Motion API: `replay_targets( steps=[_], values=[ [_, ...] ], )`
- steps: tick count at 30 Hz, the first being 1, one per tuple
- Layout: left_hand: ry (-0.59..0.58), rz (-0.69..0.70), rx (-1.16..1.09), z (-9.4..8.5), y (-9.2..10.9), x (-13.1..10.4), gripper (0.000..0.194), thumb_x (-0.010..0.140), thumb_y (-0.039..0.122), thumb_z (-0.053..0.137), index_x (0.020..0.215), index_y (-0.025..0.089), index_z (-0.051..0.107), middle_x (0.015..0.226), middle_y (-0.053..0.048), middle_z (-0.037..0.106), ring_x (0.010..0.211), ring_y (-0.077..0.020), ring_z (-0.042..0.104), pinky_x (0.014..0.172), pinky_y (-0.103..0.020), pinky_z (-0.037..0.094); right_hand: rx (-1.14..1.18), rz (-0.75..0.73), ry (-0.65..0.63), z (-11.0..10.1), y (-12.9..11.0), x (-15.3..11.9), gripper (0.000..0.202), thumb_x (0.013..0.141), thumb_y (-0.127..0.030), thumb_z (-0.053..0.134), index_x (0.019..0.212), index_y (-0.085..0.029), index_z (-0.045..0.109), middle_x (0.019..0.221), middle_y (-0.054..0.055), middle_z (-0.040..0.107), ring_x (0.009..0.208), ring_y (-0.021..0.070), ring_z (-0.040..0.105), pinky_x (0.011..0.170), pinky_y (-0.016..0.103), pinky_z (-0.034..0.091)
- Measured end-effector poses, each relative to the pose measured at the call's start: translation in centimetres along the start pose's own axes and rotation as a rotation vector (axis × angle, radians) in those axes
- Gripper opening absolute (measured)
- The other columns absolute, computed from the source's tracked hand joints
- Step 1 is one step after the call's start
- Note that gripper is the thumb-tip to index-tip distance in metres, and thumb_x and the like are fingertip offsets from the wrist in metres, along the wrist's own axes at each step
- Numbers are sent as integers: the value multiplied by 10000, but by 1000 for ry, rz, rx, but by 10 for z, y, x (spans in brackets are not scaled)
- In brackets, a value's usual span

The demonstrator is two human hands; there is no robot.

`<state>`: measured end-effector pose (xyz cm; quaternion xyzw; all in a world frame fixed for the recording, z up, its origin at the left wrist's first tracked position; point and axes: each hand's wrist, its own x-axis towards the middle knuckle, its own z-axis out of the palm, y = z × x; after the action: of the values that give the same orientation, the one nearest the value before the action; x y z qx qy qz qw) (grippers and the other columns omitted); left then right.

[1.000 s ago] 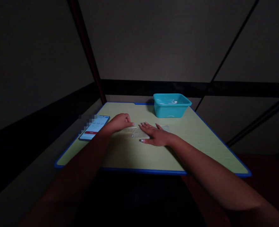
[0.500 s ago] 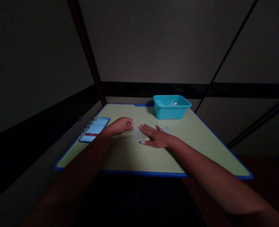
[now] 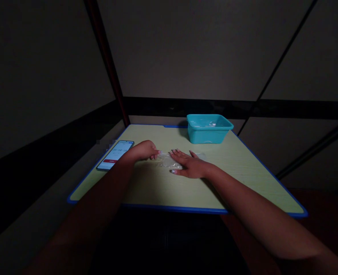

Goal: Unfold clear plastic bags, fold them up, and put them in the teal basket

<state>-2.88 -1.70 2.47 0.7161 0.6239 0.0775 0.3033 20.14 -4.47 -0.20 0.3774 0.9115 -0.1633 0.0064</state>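
Note:
A clear plastic bag [image 3: 169,162] lies flat on the pale, wood-grained tabletop, and part of it is covered by my hands. My left hand [image 3: 146,150] is closed in a pinch on the bag's left end. Across the right part of the bag rests my right hand [image 3: 192,165], palm down with fingers spread, pressing it to the table. A bit of the bag shows past the right hand's far side. What the bag contains, if anything, cannot be made out.
A turquoise plastic basin [image 3: 207,135] stands at the table's back right, with something clear and shiny inside. A phone [image 3: 115,154] with a lit timer screen lies left of my left forearm. The table [image 3: 169,191] has a blue edge; dark wall panels rise behind it.
My left hand has shifted slightly left and turned at the fingers, still pinching the bag's end. My right hand stays flat in place. The view has tilted a little.

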Motion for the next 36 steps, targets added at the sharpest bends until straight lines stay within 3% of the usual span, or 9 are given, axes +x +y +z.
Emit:
replay_targets(
  steps=[12, 14, 17, 20, 23, 26, 30, 33, 36],
  values=[
    [-46, -96, 161, -5, -7, -2, 412, 707, 486, 576, 435, 178, 535, 437, -35, 556, 437, -137, 494, 496, -264, 383, 0, -8, 5, 2, 2, 1, 798, 831, -658, 347, 1457, -273, 37, 1516, 41, 34, 1385, 271, 30, 1062, 589, 11],
    [34, -158, 295, -7, -8, -3, 388, 722, 454, 571, 454, 175, 548, 473, -54, 569, 506, -175, 543, 539, -285, 392, -4, -12, 4, 2, 3, 1, 798, 833, -657, 341, 1457, -264, 36, 1516, 46, 31, 1385, 272, 32, 1058, 595, 14],
    [306, -170, 405, -8, -8, -3, 341, 751, 465, 549, 612, 160, 609, 648, -105, 619, 671, -243, 585, 617, -327, 400, -3, -17, 7, 1, 2, 1, 794, 837, -653, 340, 1457, -265, 33, 1516, 48, 33, 1386, 266, 39, 1057, 594, 18],
    [565, 3, 362, -3, -2, -2, 311, 827, 419, 473, 830, 143, 614, 834, -129, 624, 809, -248, 575, 708, -337, 411, -1, -1, 5, 0, -1, 1, 792, 841, -640, 349, 1458, -257, 35, 1515, 56, 37, 1388, 258, 43, 1055, 595, 20],
    [657, 248, 317, 12, 15, -6, 317, 867, 369, 422, 1002, 126, 573, 1015, -131, 595, 962, -223, 542, 837, -323, 402, 3, 10, 1, -1, -3, 1, 837, 826, -658, 355, 1461, -223, 27, 1514, 74, 40, 1388, 260, 44, 1053, 600, 18],
    [562, 381, 346, 38, 42, -19, 455, 885, 397, 376, 1231, 117, 465, 1279, -144, 492, 1186, -238, 436, 1000, -365, 304, -7, -2, 15, 2, 0, 3, 930, 774, -701, 400, 1464, -198, 33, 1514, 102, 56, 1385, 285, 57, 1056, 593, 17],
    [323, 547, 372, 74, 74, -35, 644, 910, 490, 242, 1436, 125, 161, 1517, -110, 150, 1386, -222, 126, 1104, -383, 96, -107, -47, 56, 9, 8, 6, 879, 777, -618, 474, 1464, -202, 116, 1520, 86, 58, 1374, 340, -5, 1059, 579, 16],
    [301, 345, 291, 94, 77, -35, 683, 911, 528, 96, 1452, 112, 70, 1525, -109, 49, 1397, -220, 53, 1099, -395, 116, -157, -53, 43, 11, 13, 8, 877, 780, -575, 481, 1465, -193, 89, 1518, 95, -11, 1375, 328, -36, 1048, 589, 0],
    [296, 185, 297, 102, 61, -33, 741, 885, 590, 94, 1454, 116, 71, 1519, -118, 69, 1396, -246, 52, 1095, -450, 112, -120, -21, 33, 11, 13, 9, 975, 746, -620, 478, 1459, -187, -27, 1514, 110, -37, 1385, 289, -7, 1046, 597, 12]
  ],
)
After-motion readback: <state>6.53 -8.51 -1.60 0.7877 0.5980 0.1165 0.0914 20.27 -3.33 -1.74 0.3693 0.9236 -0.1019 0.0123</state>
